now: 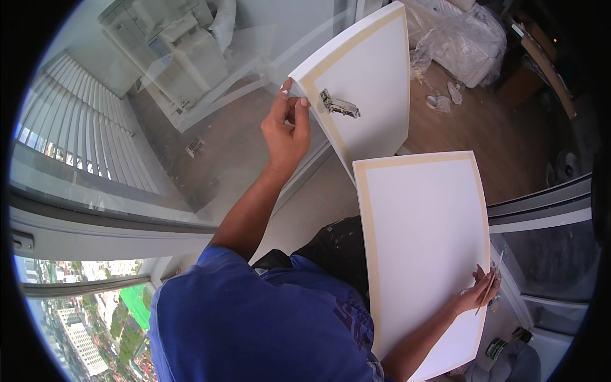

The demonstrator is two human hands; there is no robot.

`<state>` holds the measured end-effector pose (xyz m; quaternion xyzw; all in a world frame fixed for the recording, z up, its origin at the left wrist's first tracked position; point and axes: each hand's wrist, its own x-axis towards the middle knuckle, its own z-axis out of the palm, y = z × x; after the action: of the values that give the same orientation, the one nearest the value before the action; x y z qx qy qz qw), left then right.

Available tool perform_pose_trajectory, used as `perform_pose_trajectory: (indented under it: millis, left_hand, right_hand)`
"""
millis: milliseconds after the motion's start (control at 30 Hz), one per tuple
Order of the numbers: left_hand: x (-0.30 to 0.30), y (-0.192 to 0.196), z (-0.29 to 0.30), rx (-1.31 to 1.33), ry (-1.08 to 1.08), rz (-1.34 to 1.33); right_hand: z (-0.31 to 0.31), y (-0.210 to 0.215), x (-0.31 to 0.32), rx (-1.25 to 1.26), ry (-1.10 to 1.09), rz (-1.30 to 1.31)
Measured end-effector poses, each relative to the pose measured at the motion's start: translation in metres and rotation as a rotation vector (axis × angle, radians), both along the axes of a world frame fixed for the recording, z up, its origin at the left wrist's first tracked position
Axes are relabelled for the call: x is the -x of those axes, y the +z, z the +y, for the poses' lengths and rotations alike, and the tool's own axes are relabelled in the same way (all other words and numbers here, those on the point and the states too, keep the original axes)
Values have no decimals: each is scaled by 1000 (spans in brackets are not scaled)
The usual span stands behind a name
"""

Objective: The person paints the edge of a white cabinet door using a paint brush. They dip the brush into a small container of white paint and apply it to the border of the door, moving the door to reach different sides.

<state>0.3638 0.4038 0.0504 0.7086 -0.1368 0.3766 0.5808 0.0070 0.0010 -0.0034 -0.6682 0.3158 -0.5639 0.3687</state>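
Two white cabinet-door panels stand before me, edged with tan masking tape. The far door [375,70] is tilted and has a metal hinge [340,105] fixed near its left edge. At that door's left corner is my left hand [287,130], thumb and forefinger at the edge, the other fingers curled; a white smear marks a finger. The near door [426,223] slants alongside my body, its face up. Over its right edge, my right hand [478,294] grips a slim paintbrush [485,299], brown at the lower end and pale at the upper.
A glass pane [210,127] rises at the left, with blinds [95,121] beyond. Plastic-wrapped furniture [468,48] and scraps [445,99] lie on the wooden floor [464,134]. A dark-lidded container [495,347] is at lower right. Lower left, a window overlooks buildings.
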Motion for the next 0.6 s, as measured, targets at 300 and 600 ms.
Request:
perform_pose_trajectory:
  millis: [300,600]
  left_hand:
    - [3,2,1,-42,0,-33]
    - [-9,15,8,-424,149,-149]
  right_hand:
    - [3,3,-1,46,13,29]
    - [1,1,1,-34,-23,13]
